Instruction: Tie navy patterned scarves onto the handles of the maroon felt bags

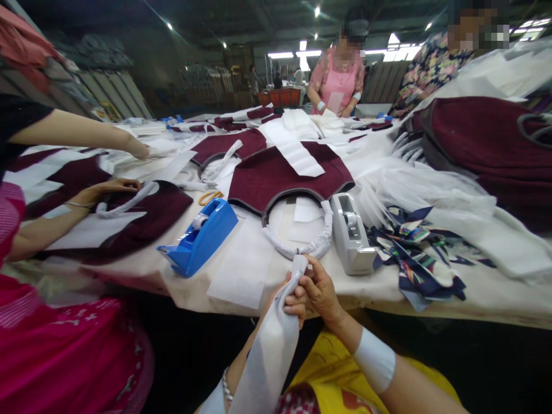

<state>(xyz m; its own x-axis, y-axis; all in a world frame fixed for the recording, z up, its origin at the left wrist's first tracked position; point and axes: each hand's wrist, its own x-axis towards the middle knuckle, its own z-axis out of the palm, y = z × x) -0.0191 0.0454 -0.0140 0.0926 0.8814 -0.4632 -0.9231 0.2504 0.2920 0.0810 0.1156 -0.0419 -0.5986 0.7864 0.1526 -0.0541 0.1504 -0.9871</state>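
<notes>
A maroon bag (pixel 276 175) lies on the table in front of me, its curved handle (pixel 302 247) wound in white wrapping. My right hand (pixel 321 290) pinches a strip of white wrapping paper (pixel 271 351) where it meets the handle. My left hand (pixel 287 302) is mostly hidden behind that strip, fingers curled around it. The strip hangs down toward my lap. A white paper sheet (pixel 295 150) rests on top of the bag.
A blue tape dispenser (pixel 200 238) stands left of the handle, a grey one (pixel 351 233) right of it. Patterned ribbons (pixel 414 253) lie further right. A co-worker at left handles another maroon bag (pixel 142 221). Two people stand at the far side. More maroon bags (pixel 487 138) are stacked right.
</notes>
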